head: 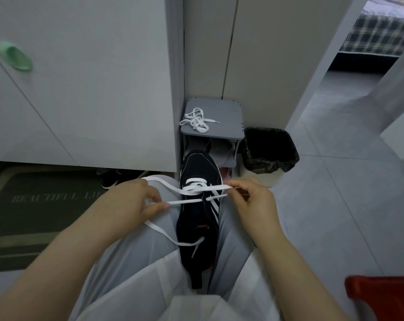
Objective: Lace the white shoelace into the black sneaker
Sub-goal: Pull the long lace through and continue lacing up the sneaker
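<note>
At left, white cabinet [92, 89] fills the view; dark mat [34, 205] on the floor below it. Person seated, grey trousers. Sneaker [196, 228] lies lengthwise between the thighs, toe pointing away, white stripes on its right flank. Bin [269, 149] with black liner stands right of a small grey rack [219, 117], both just beyond the toe.

Left hand [131, 200]: fingers curled, thumb and forefinger pinching the lace [187, 201] left of the sneaker. Right hand [252, 200]: pinching the lace's other run at the sneaker's right edge (fingertips close together). Lace crosses the front eyelets and stretches taut between both hands; one loose end trails over the tongue. Spare lace [196, 121] lies tangled on the rack top.
</note>
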The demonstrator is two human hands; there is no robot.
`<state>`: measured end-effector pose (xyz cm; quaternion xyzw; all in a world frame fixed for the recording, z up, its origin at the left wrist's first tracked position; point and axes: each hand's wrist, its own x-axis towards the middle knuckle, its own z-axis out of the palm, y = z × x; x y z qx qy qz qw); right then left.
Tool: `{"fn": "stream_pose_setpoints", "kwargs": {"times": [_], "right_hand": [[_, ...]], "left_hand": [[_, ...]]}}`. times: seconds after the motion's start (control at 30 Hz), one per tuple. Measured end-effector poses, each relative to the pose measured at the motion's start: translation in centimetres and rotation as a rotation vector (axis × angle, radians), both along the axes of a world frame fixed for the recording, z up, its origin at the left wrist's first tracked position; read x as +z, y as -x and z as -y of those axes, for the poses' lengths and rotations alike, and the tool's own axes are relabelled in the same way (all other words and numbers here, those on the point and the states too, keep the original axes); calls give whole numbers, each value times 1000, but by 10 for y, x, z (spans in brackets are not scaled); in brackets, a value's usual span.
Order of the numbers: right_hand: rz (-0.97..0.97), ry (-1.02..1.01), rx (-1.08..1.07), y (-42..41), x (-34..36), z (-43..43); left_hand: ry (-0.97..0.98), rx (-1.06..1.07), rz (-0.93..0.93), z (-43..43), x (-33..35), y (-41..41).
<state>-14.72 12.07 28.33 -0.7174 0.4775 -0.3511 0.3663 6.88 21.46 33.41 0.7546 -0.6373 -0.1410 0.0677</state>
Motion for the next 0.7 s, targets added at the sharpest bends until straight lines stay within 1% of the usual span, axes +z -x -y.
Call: {"fn": "stream_pose_setpoints", "kwargs": {"times": [0.03,0.07,0.17,0.23,0.3,0.4,0.43,0.47,0.5,0.53,0.6,0.7], "right_hand": [[14,-9,-2,0,0,1],[29,-39,1,0,0,1],[74,-141,30,-2,0,-1],[109,-177,42,-3,0,-2],[114,-195,54,-5,0,-2],[53,-183,106,-13,0,-4],[26,-170,122,-15,0,-5],[4,-156,132,-17,-1,-6],[-15,-145,136,-18,-1,-7],[-32,-137,140,-19,-1,-8],[-88,-103,164,-18,0,-10],[-188,4,233,-20,2,-14]], "left_hand": [[26,-8,11,2,-3,-1],[101,-5,-17,3,-7,-1],[391,46,-217,5,-11,0],[505,67,-373,4,-4,6],[555,111,-628,0,6,16],[531,177,-1110,-4,14,25],[511,182,-1207,-5,15,25],[491,179,-1265,-5,15,24],[466,186,-1279,-5,15,22],[432,207,-1250,-4,14,20],[378,256,-1096,-4,14,18],[355,291,-845,-7,9,12]]}}
